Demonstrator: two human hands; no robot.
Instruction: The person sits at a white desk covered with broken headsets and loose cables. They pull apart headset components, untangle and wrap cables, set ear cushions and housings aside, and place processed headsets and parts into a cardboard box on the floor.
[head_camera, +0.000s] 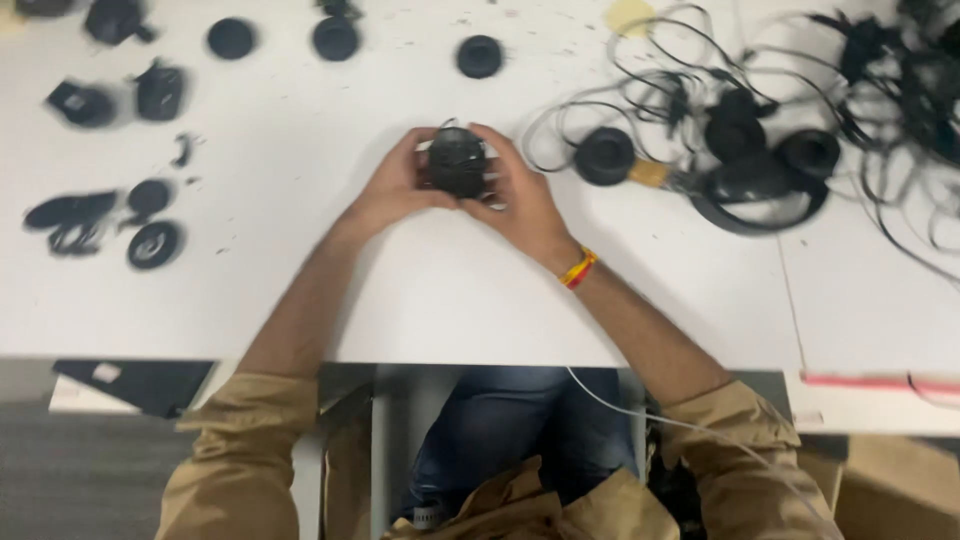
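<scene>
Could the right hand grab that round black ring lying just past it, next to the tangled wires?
Probably yes, but not right now. The round black ring lies close to the right hand on bare white table, nothing between. But that hand and the left hand both hold a round black part.

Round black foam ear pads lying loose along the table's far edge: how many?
3. One round black foam ear pad far left, one beside it, one beyond the hands. Blur hides detail; others may sit in the black cable tangle at right.
</scene>
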